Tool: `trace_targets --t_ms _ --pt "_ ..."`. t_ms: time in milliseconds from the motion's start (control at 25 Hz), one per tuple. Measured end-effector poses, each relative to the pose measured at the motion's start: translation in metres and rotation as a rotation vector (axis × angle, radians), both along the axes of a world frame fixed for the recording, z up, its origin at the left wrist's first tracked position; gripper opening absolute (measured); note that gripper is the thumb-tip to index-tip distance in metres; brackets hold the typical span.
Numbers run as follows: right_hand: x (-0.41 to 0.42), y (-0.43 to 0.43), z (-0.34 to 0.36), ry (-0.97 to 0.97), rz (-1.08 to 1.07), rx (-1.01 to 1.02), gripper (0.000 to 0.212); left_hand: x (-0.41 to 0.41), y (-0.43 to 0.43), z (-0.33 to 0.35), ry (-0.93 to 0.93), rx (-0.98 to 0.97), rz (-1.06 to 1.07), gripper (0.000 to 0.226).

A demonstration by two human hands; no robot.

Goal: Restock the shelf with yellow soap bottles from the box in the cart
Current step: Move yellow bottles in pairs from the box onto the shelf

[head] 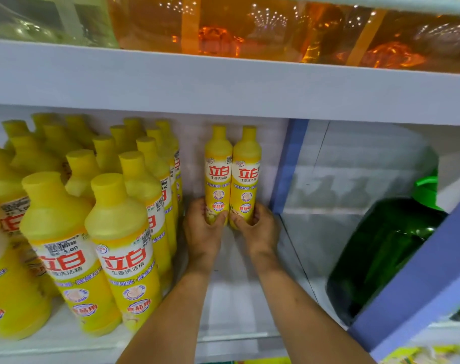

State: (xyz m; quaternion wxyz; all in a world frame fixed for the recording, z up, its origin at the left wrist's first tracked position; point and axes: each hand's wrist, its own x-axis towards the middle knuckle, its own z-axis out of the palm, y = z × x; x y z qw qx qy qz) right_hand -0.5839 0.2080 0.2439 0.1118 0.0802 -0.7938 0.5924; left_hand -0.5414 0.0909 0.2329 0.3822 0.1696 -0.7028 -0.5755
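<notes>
Gripping two glossy, cylindrical yellow soap bottles (218, 179)

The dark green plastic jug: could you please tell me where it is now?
The dark green plastic jug sits at the head view's right, in the shelf bay just right of the blue upright divider.

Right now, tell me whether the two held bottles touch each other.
Touching. Head view shows the left bottle and the right bottle pressed flank to flank, with no gap.
</notes>
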Motion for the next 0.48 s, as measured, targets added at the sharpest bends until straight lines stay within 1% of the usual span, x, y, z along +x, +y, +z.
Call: trace_targets --t_ms 160,480 --pt "-0.0021 0.0005 -0.0018 -0.003 0.009 0.006 0.052 0.0042 0.0010 -0.0012 0.004 -0.012 0.009 0.046" --pt "0.0027 0.0028 0.0038 0.027 0.005 0.023 0.049 0.0031 0.0005 -0.0057 -0.005 -0.010 0.014 0.048"
